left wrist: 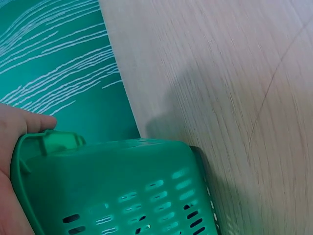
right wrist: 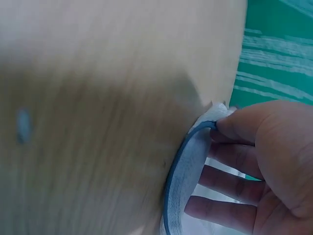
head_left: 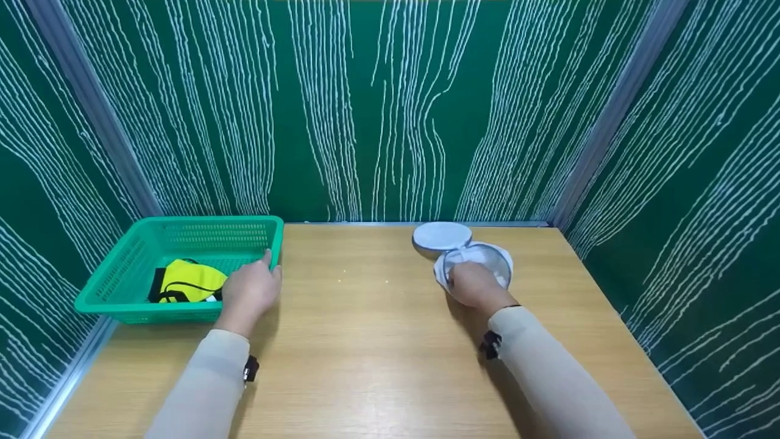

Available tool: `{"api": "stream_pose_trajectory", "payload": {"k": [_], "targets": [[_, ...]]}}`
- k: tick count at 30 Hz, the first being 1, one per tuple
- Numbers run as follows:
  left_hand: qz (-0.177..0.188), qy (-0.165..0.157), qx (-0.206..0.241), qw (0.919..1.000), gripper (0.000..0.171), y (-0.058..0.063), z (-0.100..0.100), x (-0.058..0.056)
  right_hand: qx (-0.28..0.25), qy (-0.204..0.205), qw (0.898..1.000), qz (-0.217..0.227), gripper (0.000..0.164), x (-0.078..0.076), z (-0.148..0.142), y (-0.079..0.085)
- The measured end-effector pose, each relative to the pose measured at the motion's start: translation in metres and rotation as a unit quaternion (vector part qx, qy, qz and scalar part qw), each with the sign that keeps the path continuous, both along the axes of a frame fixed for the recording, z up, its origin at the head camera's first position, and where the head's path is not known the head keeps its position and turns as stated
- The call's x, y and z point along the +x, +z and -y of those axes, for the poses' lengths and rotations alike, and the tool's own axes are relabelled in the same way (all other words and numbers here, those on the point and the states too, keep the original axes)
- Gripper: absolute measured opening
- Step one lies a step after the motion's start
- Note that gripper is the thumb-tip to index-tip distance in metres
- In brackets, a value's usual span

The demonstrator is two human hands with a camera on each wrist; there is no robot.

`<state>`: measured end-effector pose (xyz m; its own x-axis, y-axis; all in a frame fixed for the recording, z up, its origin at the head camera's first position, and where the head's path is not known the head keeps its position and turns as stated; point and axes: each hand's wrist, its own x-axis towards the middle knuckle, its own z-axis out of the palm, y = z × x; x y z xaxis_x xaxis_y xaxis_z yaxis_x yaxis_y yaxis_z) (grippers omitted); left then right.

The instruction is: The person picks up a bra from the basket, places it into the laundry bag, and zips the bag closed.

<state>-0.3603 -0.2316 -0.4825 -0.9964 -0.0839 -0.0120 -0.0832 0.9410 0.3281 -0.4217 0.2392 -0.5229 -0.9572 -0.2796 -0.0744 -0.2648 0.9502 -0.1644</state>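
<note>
A green plastic basket [head_left: 251, 221] sits at the left of the table; my left hand [head_left: 251, 291] grips the rim at its right side. The thumb and palm show against that rim in the left wrist view, with the other fingers hidden. Inside the basket lies a bright yellow item [head_left: 194, 281] with black cords and a black edge. At the right, a light grey round pouch [head_left: 507, 259] stands with its oval lid [head_left: 442, 235] folded back. My right hand [head_left: 474, 285] pinches the pouch's dark-edged rim, its other fingers inside against the pale lining.
The wooden table [head_left: 365, 353] runs back to a green wall [head_left: 390, 110] with white wavy lines. Small pale specks [head_left: 386, 281] lie between the hands. Green side walls [head_left: 719, 231] flank the table, with grey posts at the back corners.
</note>
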Motion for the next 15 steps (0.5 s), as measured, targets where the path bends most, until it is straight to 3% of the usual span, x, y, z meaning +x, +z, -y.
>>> {"api": "stream_pose_trajectory", "payload": {"k": [15], "targets": [[-0.007,-0.016,0.001,0.9999,0.066,-0.001,-0.007,0.000,-0.003,0.006,1.000,0.013,0.022,0.011,0.034,0.003]]}}
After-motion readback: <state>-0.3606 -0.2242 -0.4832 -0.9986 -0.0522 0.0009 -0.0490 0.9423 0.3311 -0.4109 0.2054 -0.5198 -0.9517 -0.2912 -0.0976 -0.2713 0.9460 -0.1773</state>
